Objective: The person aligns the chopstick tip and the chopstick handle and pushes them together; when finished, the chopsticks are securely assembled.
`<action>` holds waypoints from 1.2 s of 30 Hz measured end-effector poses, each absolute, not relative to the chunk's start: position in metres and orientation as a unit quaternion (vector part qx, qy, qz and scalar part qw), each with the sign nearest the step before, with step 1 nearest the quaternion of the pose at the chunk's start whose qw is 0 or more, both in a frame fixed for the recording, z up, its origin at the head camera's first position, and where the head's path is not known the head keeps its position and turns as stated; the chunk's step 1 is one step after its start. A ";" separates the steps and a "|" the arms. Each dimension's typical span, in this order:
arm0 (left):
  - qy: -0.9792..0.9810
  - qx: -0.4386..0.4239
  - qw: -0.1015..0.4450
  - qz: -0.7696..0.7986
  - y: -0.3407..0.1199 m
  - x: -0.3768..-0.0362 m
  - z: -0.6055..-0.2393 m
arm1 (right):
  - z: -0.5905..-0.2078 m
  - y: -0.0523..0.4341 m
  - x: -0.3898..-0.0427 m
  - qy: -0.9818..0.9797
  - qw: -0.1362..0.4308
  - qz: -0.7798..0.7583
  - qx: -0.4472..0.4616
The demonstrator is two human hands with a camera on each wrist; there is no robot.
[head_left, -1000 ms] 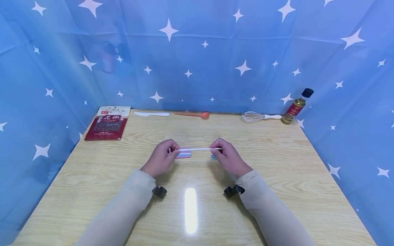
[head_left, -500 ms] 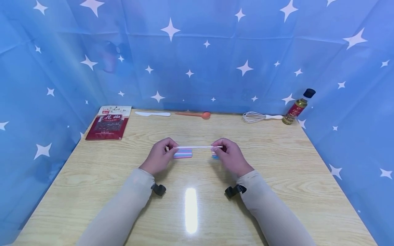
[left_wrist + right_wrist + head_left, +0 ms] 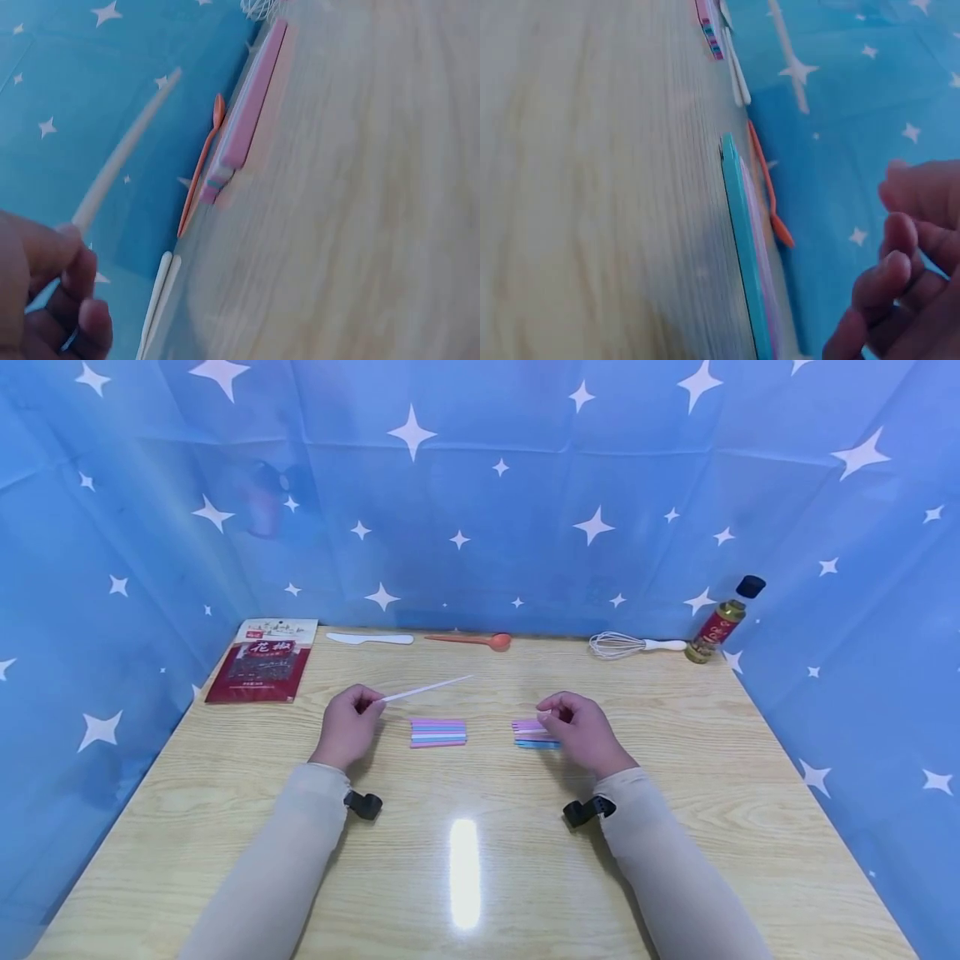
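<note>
One wooden table (image 3: pixel 675 827), blue starred backdrop (image 3: pixel 525 485)

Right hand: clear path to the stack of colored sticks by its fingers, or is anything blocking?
Probably yes. The right hand hangs with loosely curled fingers, holding nothing, right beside the right stack of sticks, with only bare table between them. The white stick is off in the left hand.

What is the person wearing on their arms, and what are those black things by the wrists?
Both arms wear long, snug beige sleeves, the left sleeve and the right sleeve, reaching to the wrists. A small black clip-like device sits at each cuff, left and right. The left hand and right hand are bare, without gloves.
</note>
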State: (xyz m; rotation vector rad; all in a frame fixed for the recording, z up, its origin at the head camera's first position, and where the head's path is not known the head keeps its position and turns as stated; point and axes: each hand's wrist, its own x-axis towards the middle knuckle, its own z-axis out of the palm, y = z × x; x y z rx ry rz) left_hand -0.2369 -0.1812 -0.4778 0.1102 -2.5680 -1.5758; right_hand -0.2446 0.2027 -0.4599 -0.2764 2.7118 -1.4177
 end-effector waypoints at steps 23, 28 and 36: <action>-0.878 0.167 0.048 -0.446 -0.192 -0.235 -0.478 | -0.466 0.217 -0.250 0.921 0.091 -0.376 -0.055; -0.882 0.171 0.044 -0.437 -0.193 -0.234 -0.478 | -0.465 0.217 -0.249 0.923 0.091 -0.371 -0.052; -0.884 0.162 0.050 -0.435 -0.190 -0.234 -0.476 | -0.462 0.217 -0.249 0.926 0.104 -0.360 -0.046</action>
